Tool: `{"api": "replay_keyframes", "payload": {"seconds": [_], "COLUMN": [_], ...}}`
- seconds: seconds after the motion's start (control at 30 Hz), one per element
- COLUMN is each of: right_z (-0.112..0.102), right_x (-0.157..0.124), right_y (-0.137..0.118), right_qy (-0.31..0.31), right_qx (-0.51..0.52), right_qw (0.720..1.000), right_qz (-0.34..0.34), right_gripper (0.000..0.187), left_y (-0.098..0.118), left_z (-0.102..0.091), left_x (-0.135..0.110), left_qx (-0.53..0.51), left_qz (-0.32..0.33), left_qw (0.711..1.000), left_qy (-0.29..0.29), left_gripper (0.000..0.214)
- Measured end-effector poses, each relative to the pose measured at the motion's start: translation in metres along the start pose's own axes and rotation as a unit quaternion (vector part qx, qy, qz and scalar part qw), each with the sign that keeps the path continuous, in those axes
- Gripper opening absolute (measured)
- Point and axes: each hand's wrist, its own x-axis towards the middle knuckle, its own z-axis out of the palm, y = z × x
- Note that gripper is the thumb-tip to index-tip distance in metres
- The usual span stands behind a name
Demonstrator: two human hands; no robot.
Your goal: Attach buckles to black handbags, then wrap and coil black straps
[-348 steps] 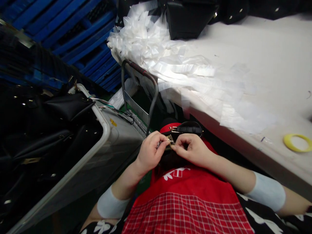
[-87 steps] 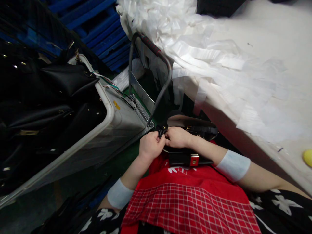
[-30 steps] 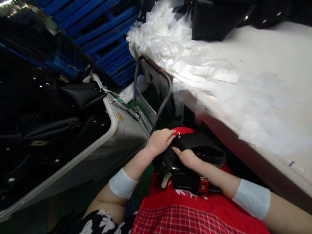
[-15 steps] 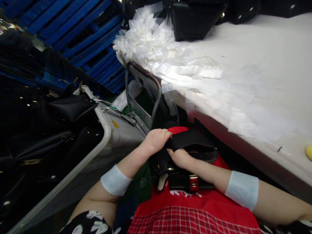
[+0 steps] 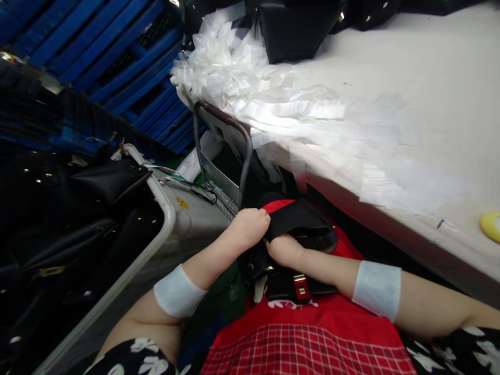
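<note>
A black handbag (image 5: 300, 216) with a gold clasp (image 5: 300, 287) rests on my lap against the red apron (image 5: 312, 317). My left hand (image 5: 250, 228) is closed on the bag's left edge, knuckles up, beside a strip of red. My right hand (image 5: 285, 250) reaches into the bag's opening; its fingertips are hidden under the black material, with the thumb side near my left hand. The flap with the clasp hangs toward me, below my right wrist. Pale blue bands circle both forearms.
At left, a grey-white bin (image 5: 167, 219) is heaped with black bags (image 5: 113, 179). A metal trolley handle (image 5: 248, 151) stands ahead. White film scraps (image 5: 265, 94) cover the near-left part of a white table (image 5: 437, 67). Blue pallets (image 5: 117, 57) are behind; a yellow object (image 5: 491, 225) lies at right.
The view has shifted slightly, so the surroundings sit a little further left. My right hand is a bit deeper under the bag's edge, and the opening looks narrower. My left hand keeps its hold.
</note>
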Motion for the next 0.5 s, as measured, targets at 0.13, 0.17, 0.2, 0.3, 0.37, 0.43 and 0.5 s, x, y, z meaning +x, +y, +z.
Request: {"api": "replay_keyframes", "payload": {"seconds": [0.13, 0.17, 0.2, 0.3, 0.37, 0.43, 0.5], "right_z": [-0.003, -0.004, -0.005, -0.005, -0.005, -0.004, -0.003], "right_x": [-0.001, -0.001, -0.001, -0.001, -0.001, 0.0, 0.0], "right_y": [-0.002, -0.002, -0.002, -0.002, -0.002, -0.001, 0.0], "right_qy": [-0.002, -0.001, -0.001, 0.0, 0.004, 0.008, 0.011], "right_qx": [-0.001, -0.002, -0.002, -0.001, -0.001, -0.001, 0.0], "right_qw": [1.0, 1.0, 1.0, 1.0, 1.0, 1.0, 1.0], "right_qz": [-0.009, -0.008, -0.009, -0.015, -0.016, -0.011, -0.007], "right_gripper": [0.04, 0.041, 0.041, 0.041, 0.041, 0.041, 0.04], "left_y": [0.001, 0.001, 0.001, -0.003, -0.007, -0.013, -0.017], "left_z": [-0.002, -0.002, -0.003, -0.007, -0.009, -0.009, -0.009], "left_x": [0.001, 0.002, 0.002, 0.004, 0.005, 0.005, 0.005], "left_qx": [0.003, 0.005, 0.008, 0.01, 0.005, -0.001, -0.005], "left_qz": [-0.003, -0.003, -0.003, 0.004, 0.008, 0.007, 0.003], "left_qw": [1.0, 1.0, 1.0, 1.0, 1.0, 1.0, 1.0], "left_qy": [-0.009, -0.008, -0.008, -0.012, -0.013, -0.01, -0.004], "left_gripper": [0.023, 0.023, 0.023, 0.023, 0.023, 0.023, 0.023]}}
